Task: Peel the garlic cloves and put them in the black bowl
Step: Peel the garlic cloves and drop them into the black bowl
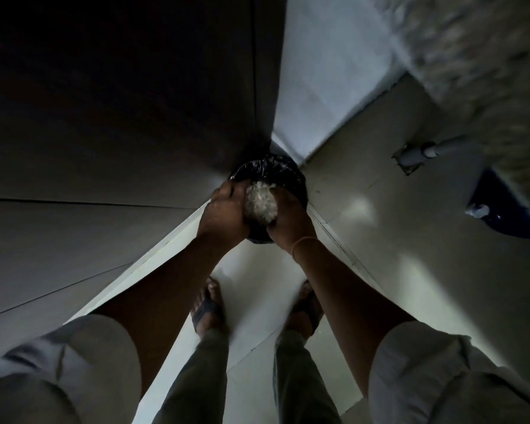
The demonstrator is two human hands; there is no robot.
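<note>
Head camera, looking straight down in dim light: you stand on a pale tiled floor (364, 209) with both arms stretched forward and down. Your left hand (227, 209) and right hand (288, 218) are cupped toward each other, fingers curled round a clump of white, papery garlic skins (262, 203) pressed between them. The clump sits directly above a round bin (276, 169) lined with shiny black plastic; whether the skins touch the lining cannot be told. The bin stands in a corner of the floor, where a dark panel (120, 117) on the left meets a pale wall (318, 71) on the right. A thin band (303, 241) circles your right wrist, and light rolled sleeves (426, 377) end above your elbows. Below your arms, your two feet in sandals (207, 307) stand apart on the tiles, toes toward the bin. Near the floor's right edge, a grey pipe (426, 151) rises from a small fitting, well apart from the bin.
</note>
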